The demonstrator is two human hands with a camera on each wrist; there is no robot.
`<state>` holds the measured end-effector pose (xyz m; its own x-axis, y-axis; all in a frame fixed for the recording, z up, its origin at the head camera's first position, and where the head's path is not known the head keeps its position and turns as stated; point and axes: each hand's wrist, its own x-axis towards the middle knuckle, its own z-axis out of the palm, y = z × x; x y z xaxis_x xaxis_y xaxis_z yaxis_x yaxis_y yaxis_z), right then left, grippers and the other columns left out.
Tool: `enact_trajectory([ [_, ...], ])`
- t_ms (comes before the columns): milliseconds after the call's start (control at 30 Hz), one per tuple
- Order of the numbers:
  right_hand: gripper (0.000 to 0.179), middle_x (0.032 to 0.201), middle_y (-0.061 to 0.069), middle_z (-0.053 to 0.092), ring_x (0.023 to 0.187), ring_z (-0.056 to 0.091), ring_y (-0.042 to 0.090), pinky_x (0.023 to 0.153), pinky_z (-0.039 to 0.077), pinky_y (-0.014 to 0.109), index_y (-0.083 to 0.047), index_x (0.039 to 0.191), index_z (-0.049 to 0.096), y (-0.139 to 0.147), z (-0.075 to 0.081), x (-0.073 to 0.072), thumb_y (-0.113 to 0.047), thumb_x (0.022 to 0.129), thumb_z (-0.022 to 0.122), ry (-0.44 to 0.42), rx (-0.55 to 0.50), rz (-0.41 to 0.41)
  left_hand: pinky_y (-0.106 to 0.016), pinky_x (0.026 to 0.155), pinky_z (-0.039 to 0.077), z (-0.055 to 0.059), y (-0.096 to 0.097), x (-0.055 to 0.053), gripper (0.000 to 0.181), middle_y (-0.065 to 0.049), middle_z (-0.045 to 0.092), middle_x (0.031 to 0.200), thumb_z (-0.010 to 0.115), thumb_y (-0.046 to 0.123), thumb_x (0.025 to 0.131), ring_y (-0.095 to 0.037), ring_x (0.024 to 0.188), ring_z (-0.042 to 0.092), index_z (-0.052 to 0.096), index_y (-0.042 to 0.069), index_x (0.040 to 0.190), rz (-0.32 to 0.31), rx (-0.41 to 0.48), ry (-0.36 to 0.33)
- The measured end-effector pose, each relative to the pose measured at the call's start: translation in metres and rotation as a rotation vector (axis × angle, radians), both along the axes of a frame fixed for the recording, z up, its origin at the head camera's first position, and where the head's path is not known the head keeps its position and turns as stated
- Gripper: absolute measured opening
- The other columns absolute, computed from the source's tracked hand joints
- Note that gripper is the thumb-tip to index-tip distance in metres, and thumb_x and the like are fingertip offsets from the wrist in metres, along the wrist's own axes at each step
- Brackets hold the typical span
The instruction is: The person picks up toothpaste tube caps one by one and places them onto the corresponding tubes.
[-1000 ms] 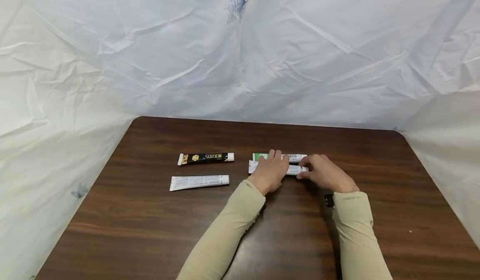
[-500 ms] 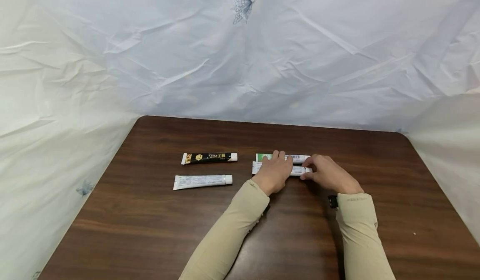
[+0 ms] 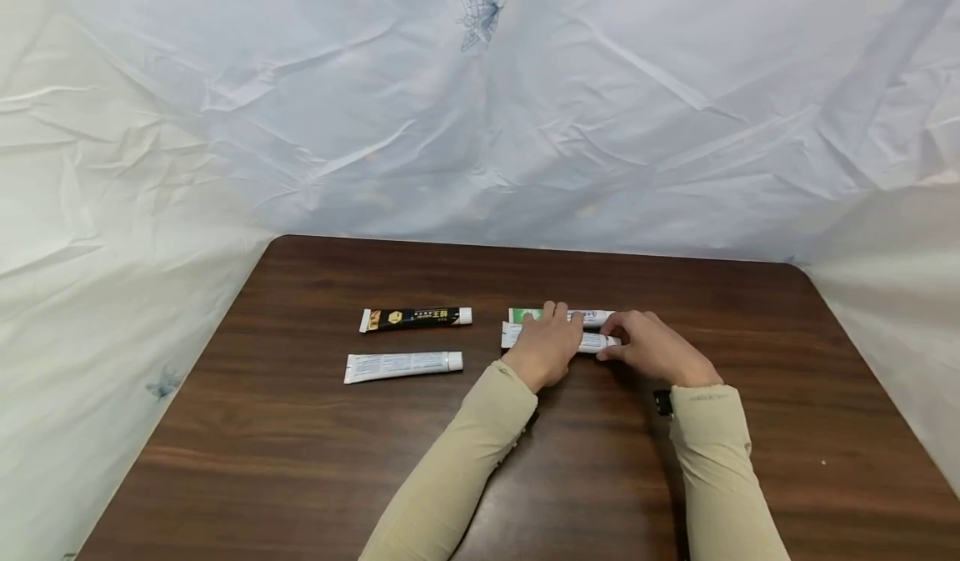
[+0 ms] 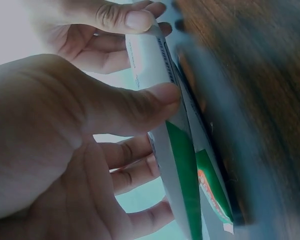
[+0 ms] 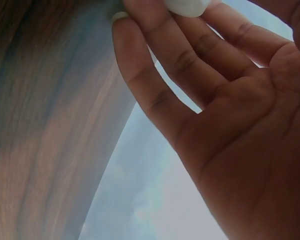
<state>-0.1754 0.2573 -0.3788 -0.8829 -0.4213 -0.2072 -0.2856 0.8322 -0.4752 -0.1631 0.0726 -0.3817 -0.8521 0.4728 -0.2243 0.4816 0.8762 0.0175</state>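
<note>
Both hands are on a white toothpaste tube (image 3: 594, 343) lying crosswise at the right of centre. My left hand (image 3: 543, 348) grips its middle; in the left wrist view the thumb presses one face and the fingers lie behind the tube's green-marked side (image 4: 182, 165). My right hand (image 3: 652, 348) pinches the cap end, and the white cap (image 5: 187, 5) shows at the top of the right wrist view. Just beyond lies a second toothpaste tube, green and white (image 3: 527, 315), partly hidden by the left fingers.
To the left, a black toothpaste tube (image 3: 416, 318) with a white cap lies behind a white printed one (image 3: 403, 366), their caps facing right. The brown wooden table (image 3: 300, 469) meets white sheeting (image 3: 480, 144) at the back and sides.
The head view shifts slightly between frames. Both hands keep their places on the white toothpaste tube, and the other tubes stay where they lie.
</note>
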Motion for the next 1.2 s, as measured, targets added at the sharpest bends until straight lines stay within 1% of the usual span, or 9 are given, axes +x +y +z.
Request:
enact_trajectory([
  [67,0.016,0.097,0.005,0.073,0.081,0.063,0.013,0.073,0.051,0.034,-0.007,0.106,0.073,-0.0003,-0.0022,-0.0001,-0.017,0.093,0.075,0.006,0.001,0.006,-0.044,0.103,0.051,-0.0004,-0.0005,-0.0001,0.061,-0.007,0.046,0.149,0.066,0.031,0.099,-0.023,0.138,0.041,0.041,0.017,0.153,-0.001,0.001,-0.004],
  [133,0.016,0.1,0.006,0.073,0.082,0.063,0.014,0.073,0.051,0.034,-0.007,0.106,0.074,-0.0002,-0.0025,0.0001,-0.017,0.094,0.075,0.019,0.01,0.01,-0.045,0.103,0.05,-0.0005,-0.0007,-0.0005,0.059,-0.007,0.046,0.149,0.065,0.031,0.1,-0.024,0.138,0.042,0.041,0.016,0.153,-0.007,0.002,-0.002],
  [300,0.022,0.112,0.013,0.072,0.094,0.066,0.021,0.079,0.054,0.04,-0.004,0.111,0.074,-0.0008,-0.0014,-0.0011,-0.017,0.094,0.075,0.057,0.021,0.01,-0.044,0.102,0.051,-0.0002,-0.0008,-0.0022,0.058,-0.007,0.046,0.149,0.062,0.03,0.102,-0.023,0.137,0.042,0.04,0.016,0.154,-0.008,0.001,0.014],
  [533,0.022,0.116,0.015,0.073,0.103,0.068,0.025,0.083,0.055,0.043,-0.004,0.112,0.075,-0.002,-0.0026,-0.0018,-0.016,0.094,0.074,0.049,0.007,0.046,-0.043,0.102,0.05,-0.0043,-0.0024,-0.0016,0.058,-0.006,0.047,0.148,0.063,0.029,0.101,-0.022,0.137,0.042,0.041,0.017,0.154,0.004,0.008,0.006],
  [667,0.022,0.113,0.012,0.074,0.097,0.068,0.021,0.08,0.054,0.04,-0.005,0.112,0.075,-0.0018,-0.0018,-0.0027,-0.017,0.094,0.074,0.058,0.017,0.043,-0.044,0.1,0.051,-0.0026,-0.0033,-0.0027,0.059,-0.007,0.048,0.146,0.065,0.03,0.1,-0.023,0.135,0.043,0.042,0.016,0.153,-0.006,0.02,0.024],
  [767,0.02,0.105,0.009,0.074,0.086,0.065,0.016,0.076,0.052,0.036,-0.005,0.11,0.074,-0.0021,-0.0026,-0.0037,-0.017,0.094,0.074,0.058,0.005,0.05,-0.043,0.1,0.051,-0.0014,-0.0039,-0.0032,0.059,-0.006,0.048,0.146,0.066,0.03,0.1,-0.023,0.134,0.043,0.042,0.017,0.153,-0.001,0.022,0.021],
  [933,0.019,0.095,0.004,0.071,0.076,0.059,0.012,0.071,0.049,0.033,-0.006,0.109,0.073,-0.0027,-0.0044,-0.0032,-0.018,0.094,0.074,0.04,0.002,0.041,-0.043,0.1,0.051,-0.0025,-0.0047,-0.0035,0.058,-0.006,0.048,0.145,0.065,0.029,0.1,-0.022,0.134,0.042,0.042,0.017,0.152,0.005,0.022,0.01],
  [1067,0.016,0.092,0.003,0.07,0.075,0.057,0.012,0.069,0.048,0.032,-0.007,0.106,0.073,-0.0032,-0.0048,-0.0023,-0.017,0.094,0.074,0.05,0.006,0.035,-0.043,0.102,0.05,-0.0025,-0.0052,-0.0038,0.06,-0.007,0.047,0.148,0.066,0.03,0.1,-0.023,0.137,0.041,0.041,0.016,0.153,0.002,0.023,0.01],
  [1200,0.015,0.098,0.006,0.071,0.082,0.059,0.014,0.071,0.049,0.033,-0.007,0.105,0.074,-0.0056,-0.0048,-0.0029,-0.016,0.094,0.075,0.078,-0.002,0.064,-0.043,0.104,0.049,-0.002,-0.0071,-0.0039,0.061,-0.006,0.046,0.15,0.065,0.03,0.1,-0.023,0.139,0.04,0.04,0.016,0.154,0.013,0.018,0.005],
])
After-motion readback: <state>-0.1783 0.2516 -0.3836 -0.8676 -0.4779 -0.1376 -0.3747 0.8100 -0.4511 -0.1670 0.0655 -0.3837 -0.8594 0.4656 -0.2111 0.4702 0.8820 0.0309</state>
